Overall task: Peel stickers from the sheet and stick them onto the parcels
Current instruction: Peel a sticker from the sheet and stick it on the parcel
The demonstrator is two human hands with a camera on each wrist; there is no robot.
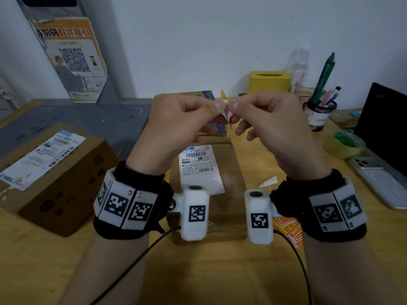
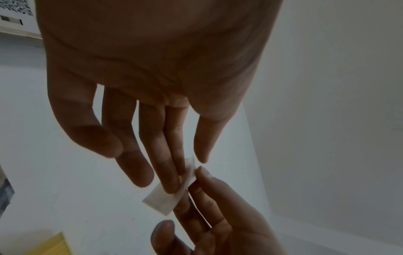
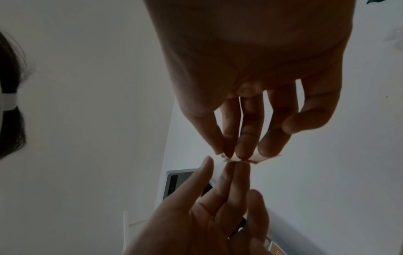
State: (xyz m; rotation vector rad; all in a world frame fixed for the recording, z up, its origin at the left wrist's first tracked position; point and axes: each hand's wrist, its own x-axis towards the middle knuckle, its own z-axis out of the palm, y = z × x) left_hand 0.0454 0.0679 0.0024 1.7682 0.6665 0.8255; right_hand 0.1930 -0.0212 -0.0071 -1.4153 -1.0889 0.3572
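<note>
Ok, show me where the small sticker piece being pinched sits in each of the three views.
Head: the sticker piece is at upper centre, pinched between the left hand and the right hand, above the parcel.
Left wrist: the piece is at lower centre, under the left hand's fingertips.
Right wrist: it shows edge-on at centre, between both hands' fingertips.
Shared landmark: the meeting fingertips of both hands.

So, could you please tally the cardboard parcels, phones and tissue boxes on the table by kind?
Cardboard parcels: 3
Phones: 1
Yellow tissue boxes: 1
Total: 5
</note>
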